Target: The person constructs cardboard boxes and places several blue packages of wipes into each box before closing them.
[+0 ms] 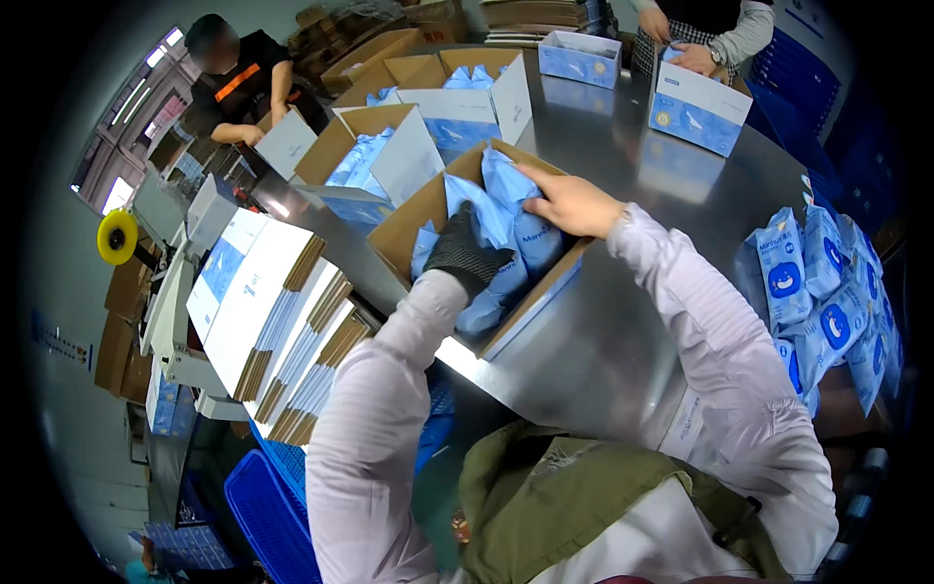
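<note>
An open cardboard box (533,310), brown inside, stands tilted across my view at the near edge of the metal table. Several soft blue wipes packs are upright inside it. My left hand (467,255), in a black glove, reaches into the box with its fingers closed around a wipes pack (477,219); part of the fingers is hidden. Over the box's far right side comes my bare right hand (574,202). Its thumb and fingers grip the upper part of another wipes pack (514,185).
Flattened cartons (263,302) are stacked at the left, above blue plastic crates (268,511). More wipes packs (832,292) lie piled at the right. Filled open boxes (375,161) stand beyond mine. Two co-workers handle boxes, one far left (243,92), one far right (696,58).
</note>
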The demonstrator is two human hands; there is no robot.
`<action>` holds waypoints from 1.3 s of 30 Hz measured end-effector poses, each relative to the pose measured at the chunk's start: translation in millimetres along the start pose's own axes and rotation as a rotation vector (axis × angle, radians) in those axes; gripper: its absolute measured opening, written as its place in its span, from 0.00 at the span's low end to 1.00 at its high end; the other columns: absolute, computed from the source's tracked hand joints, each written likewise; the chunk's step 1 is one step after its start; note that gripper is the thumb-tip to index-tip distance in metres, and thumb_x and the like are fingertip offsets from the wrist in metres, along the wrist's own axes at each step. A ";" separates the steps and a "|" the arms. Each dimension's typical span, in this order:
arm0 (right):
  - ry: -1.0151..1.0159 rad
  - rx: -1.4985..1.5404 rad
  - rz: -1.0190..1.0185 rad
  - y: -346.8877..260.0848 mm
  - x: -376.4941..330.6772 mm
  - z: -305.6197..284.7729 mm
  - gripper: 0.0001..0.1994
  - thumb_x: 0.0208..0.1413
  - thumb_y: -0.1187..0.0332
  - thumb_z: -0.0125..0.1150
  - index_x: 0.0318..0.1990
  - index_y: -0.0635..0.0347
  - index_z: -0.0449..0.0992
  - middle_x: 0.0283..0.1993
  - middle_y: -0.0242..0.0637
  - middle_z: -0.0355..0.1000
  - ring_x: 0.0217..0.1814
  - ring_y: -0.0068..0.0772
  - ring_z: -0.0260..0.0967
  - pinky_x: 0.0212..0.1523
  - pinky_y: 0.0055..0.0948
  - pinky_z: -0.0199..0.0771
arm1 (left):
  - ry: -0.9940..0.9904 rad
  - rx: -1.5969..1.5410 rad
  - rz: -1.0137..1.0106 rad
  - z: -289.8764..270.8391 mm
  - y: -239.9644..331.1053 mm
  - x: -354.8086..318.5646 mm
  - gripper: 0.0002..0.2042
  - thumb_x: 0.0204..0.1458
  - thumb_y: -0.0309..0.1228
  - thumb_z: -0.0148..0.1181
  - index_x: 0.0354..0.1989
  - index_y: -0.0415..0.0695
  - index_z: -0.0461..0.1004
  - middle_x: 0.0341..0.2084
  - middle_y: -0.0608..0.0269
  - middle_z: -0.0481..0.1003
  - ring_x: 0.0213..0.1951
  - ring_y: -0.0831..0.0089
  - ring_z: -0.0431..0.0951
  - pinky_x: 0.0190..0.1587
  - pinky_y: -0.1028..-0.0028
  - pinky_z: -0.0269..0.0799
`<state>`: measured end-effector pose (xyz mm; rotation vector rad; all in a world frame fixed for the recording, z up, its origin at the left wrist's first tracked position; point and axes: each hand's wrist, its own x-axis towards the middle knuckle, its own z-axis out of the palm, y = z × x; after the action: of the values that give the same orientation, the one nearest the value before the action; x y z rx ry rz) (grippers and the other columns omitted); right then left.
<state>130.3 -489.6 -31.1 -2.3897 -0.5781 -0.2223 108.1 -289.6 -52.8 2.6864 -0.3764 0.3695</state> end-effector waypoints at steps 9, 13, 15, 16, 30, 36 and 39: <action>-0.125 0.033 -0.211 6.4 55.6 -26.4 0.11 0.52 0.68 0.48 0.38 0.64 0.71 0.31 0.45 0.72 0.34 0.38 0.71 0.38 0.30 0.69 | -0.252 0.001 0.112 -53.2 22.3 41.0 0.20 0.49 0.48 0.49 0.34 0.42 0.75 0.33 0.44 0.73 0.37 0.48 0.73 0.42 0.59 0.67; -0.499 -0.065 0.045 -7.8 80.6 -19.0 0.14 0.52 0.64 0.48 0.36 0.66 0.73 0.29 0.43 0.72 0.33 0.34 0.70 0.37 0.31 0.68 | -0.468 -0.115 0.084 -17.9 -40.2 81.8 0.22 0.49 0.49 0.48 0.42 0.42 0.70 0.39 0.42 0.71 0.44 0.52 0.70 0.46 0.61 0.64; -0.605 -0.363 0.017 17.6 72.5 1.2 0.15 0.49 0.63 0.48 0.37 0.66 0.74 0.32 0.47 0.73 0.36 0.42 0.70 0.40 0.34 0.67 | -0.579 -0.105 0.259 -0.9 -22.6 85.8 0.32 0.47 0.54 0.48 0.55 0.44 0.62 0.49 0.41 0.65 0.52 0.56 0.65 0.53 0.66 0.59; -0.612 -0.472 0.017 34.1 65.9 11.4 0.15 0.48 0.64 0.48 0.38 0.65 0.74 0.34 0.49 0.73 0.39 0.46 0.70 0.42 0.36 0.66 | -0.622 -0.097 0.262 16.6 -22.7 93.8 0.30 0.48 0.54 0.48 0.52 0.43 0.64 0.48 0.41 0.66 0.52 0.56 0.66 0.53 0.66 0.60; -0.625 -0.455 0.232 2.8 31.9 33.5 0.17 0.49 0.66 0.47 0.47 0.61 0.71 0.49 0.49 0.68 0.53 0.44 0.65 0.51 0.36 0.64 | -0.566 0.120 0.269 44.1 -8.9 69.8 0.24 0.49 0.49 0.46 0.44 0.41 0.71 0.43 0.43 0.70 0.49 0.52 0.68 0.51 0.64 0.62; -0.375 0.553 0.153 -59.5 -192.7 -150.8 0.05 0.46 0.72 0.58 0.30 0.64 0.73 0.28 0.36 0.72 0.31 0.29 0.70 0.34 0.26 0.69 | -0.568 0.156 0.247 56.5 -1.9 39.1 0.23 0.50 0.47 0.46 0.44 0.41 0.71 0.43 0.43 0.70 0.49 0.52 0.68 0.51 0.64 0.62; -0.514 0.399 0.675 -24.8 -322.0 -154.8 0.15 0.39 0.70 0.66 0.35 0.65 0.72 0.32 0.38 0.71 0.33 0.29 0.70 0.35 0.27 0.70 | -0.606 0.198 0.264 61.6 22.9 28.3 0.22 0.50 0.46 0.46 0.45 0.41 0.71 0.43 0.43 0.70 0.49 0.51 0.68 0.51 0.64 0.62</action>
<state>-168.5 -683.7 4.8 -2.0945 0.0044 0.7455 139.7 -341.6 -90.5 2.9020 -0.9131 -0.3741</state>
